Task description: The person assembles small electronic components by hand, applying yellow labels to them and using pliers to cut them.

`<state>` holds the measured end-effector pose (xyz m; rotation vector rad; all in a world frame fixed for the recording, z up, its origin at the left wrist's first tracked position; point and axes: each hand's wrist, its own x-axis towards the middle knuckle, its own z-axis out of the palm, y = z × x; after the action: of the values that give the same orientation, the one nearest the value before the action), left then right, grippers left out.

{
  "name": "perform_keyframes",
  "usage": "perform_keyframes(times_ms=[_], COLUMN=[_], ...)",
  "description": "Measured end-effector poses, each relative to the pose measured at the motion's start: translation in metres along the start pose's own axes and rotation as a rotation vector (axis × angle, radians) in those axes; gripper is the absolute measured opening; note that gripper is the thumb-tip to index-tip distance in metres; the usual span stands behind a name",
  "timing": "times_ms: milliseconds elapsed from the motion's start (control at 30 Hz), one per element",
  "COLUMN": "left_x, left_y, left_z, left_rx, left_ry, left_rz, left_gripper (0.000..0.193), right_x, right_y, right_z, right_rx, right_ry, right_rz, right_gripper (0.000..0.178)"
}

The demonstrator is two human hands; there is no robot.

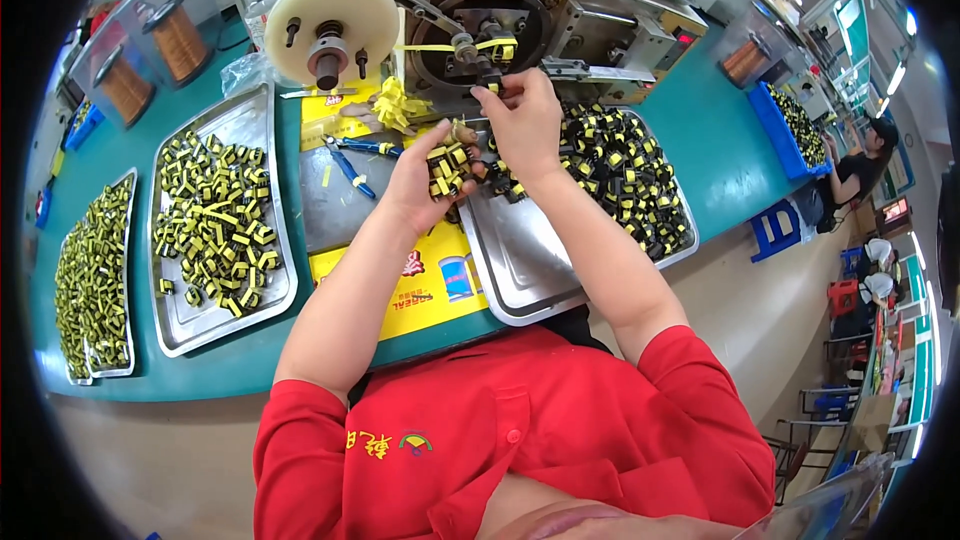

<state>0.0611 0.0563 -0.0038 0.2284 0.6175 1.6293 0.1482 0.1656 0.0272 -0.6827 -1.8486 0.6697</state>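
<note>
My left hand [412, 180] is cupped around several small black-and-yellow taped coils [447, 172]. My right hand [530, 125] reaches up to the taping machine [612, 45], thumb and fingers closed around a small dark coil [489, 82] just below the machine's roller arm. The fingers partly cover that coil. A strip of yellow tape [430, 47] runs from the large white reel disc [350, 25] to the machine head. Under my hands lies a metal tray [520, 265], its far right part heaped with black-and-yellow coils [625, 175].
Left of my arm stands a tray [172, 335] of yellow-wrapped coils, with narrower trays [125, 360] beyond it. Blue-handled pliers [350, 172] and crumpled yellow tape [398, 105] lie beside the machine. Copper wire spools [180, 40] stand back left. A person [865, 165] sits at far right near a blue bin [785, 130].
</note>
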Motion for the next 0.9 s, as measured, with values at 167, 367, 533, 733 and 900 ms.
perform_keyframes(times_ms=[167, 367, 533, 733, 900], left_x=[-0.002, 0.007, 0.004, 0.014, 0.053], left_y=[0.004, 0.005, 0.003, 0.005, 0.003], left_z=[-0.004, -0.013, -0.011, 0.002, 0.037], left_rx=[-0.043, -0.076, -0.041, -0.045, -0.083], left_ry=[0.006, -0.005, 0.036, -0.057, 0.028], left_rz=[0.002, -0.008, -0.026, -0.003, 0.057], left_gripper=[0.042, 0.03, 0.029, 0.035, 0.043], right_x=[-0.002, -0.04, -0.062, -0.075, -0.077], right_y=[-0.009, 0.003, 0.024, 0.026, 0.022], right_z=[-0.048, -0.087, -0.071, -0.102, -0.088], right_rx=[-0.184, -0.623, -0.7, -0.491, -0.306], right_ry=[-0.253, -0.518, -0.627, -0.682, -0.772], right_rz=[-0.068, -0.36, -0.379, -0.419, -0.217], right_gripper=[0.041, 0.034, 0.028, 0.024, 0.025])
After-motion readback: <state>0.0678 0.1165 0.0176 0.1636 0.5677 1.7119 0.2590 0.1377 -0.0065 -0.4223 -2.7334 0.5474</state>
